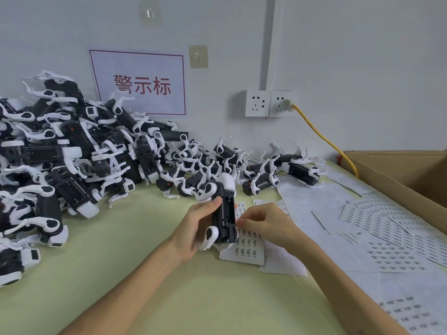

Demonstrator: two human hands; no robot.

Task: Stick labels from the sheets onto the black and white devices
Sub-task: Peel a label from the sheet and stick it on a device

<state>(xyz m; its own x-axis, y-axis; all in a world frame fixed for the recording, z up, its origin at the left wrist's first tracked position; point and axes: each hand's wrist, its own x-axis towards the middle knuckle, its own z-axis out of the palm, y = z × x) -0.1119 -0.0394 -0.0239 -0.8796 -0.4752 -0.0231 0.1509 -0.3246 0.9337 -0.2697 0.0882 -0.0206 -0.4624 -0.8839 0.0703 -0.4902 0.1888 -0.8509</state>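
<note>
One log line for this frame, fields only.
phase: labelling | left hand: grips device above label sheet | right hand: fingers curled at device's edge | pile: left, by wall

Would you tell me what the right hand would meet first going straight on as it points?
Probably the device gripped by the left hand; the right hand looks almost on it, though depth is unclear.
</note>
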